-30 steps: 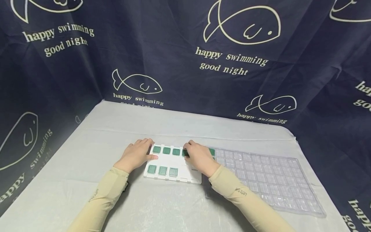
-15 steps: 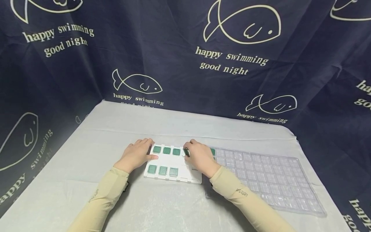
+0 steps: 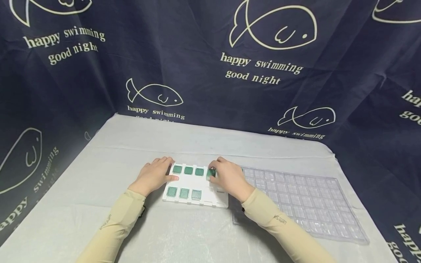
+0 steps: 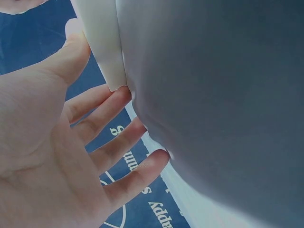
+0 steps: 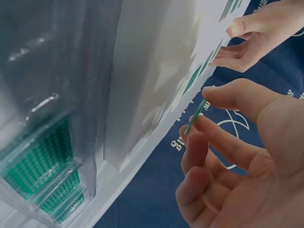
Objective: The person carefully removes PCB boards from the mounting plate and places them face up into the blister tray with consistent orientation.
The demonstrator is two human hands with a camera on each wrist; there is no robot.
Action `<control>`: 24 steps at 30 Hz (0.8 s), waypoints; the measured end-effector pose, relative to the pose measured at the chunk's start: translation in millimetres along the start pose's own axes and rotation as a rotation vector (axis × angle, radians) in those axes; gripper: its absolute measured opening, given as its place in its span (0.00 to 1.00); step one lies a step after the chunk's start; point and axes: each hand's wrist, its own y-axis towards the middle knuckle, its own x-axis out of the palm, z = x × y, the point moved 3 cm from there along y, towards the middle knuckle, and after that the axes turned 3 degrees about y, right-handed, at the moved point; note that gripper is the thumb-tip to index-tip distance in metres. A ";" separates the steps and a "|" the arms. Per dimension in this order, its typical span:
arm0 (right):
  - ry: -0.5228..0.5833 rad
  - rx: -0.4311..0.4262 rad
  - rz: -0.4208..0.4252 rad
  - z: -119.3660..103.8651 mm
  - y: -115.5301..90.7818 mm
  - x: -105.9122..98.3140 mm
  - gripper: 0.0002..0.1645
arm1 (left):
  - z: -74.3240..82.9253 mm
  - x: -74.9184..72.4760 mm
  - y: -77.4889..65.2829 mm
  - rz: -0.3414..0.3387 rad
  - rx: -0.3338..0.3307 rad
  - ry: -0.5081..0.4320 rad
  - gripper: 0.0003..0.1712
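My right hand pinches a small square green circuit board between thumb and fingertips. That board is tilted over the far right part of a white tray. My left hand holds the tray's far left corner, its thumb on the top face and its fingers along the side, as the left wrist view shows. Several similar boards lie in the tray in two rows, such as one green board in the far row and another green board in the near row.
Right of the white tray lies a large clear plastic tray divided into many compartments. In the right wrist view, green boards sit in its compartments. A pale cloth covers the table; dark blue printed curtains hang around it.
The board in my right hand has turned from dark and steeply tilted to showing more of its green face. The right hand has shifted slightly right; the left hand keeps its place.
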 end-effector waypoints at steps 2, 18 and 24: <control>0.004 -0.002 0.001 0.1 -1.7 -0.8 0.20 | -0.2 -0.5 -0.8 0.002 0.002 0.002 0.34; -0.018 -0.032 0.032 3.8 -23.9 -7.9 0.17 | 0.2 0.7 0.5 0.009 0.018 0.009 0.35; -0.019 -0.017 0.037 5.2 -28.7 -10.4 0.18 | -0.1 0.0 0.7 0.011 0.016 0.007 0.35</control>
